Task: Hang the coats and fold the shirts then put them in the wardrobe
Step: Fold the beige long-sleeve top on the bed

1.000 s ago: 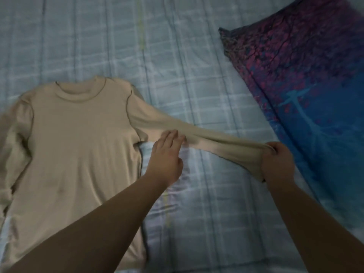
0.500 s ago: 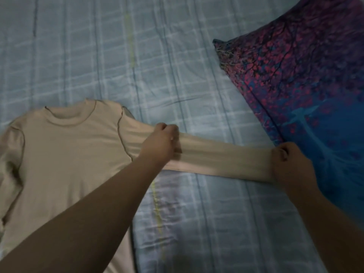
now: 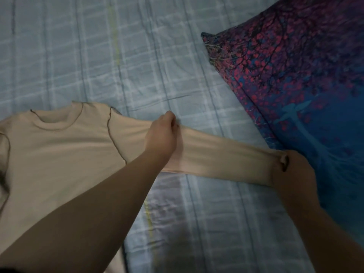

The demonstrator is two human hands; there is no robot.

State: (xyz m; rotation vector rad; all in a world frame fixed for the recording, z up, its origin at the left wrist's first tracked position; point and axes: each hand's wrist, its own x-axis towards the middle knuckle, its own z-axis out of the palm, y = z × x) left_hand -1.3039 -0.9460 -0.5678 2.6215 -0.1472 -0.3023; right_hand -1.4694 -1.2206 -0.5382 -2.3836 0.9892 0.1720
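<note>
A beige long-sleeved shirt (image 3: 59, 154) lies flat on the bed, collar toward the far side, its body at the left. Its right sleeve (image 3: 220, 154) is stretched out straight to the right. My left hand (image 3: 161, 134) grips the upper part of that sleeve, fingers curled over its far edge. My right hand (image 3: 291, 170) holds the cuff end, pinching it beside the pillow. The shirt's lower part is hidden under my left forearm.
The bed is covered by a light blue checked sheet (image 3: 137, 66). A large pillow (image 3: 295, 85) printed with pink blossoms and blue lies at the right, its edge touching my right hand.
My left hand went from resting flat near the armpit to gripping the sleeve farther up. The sleeve has been pulled straighter and swung toward the far side.
</note>
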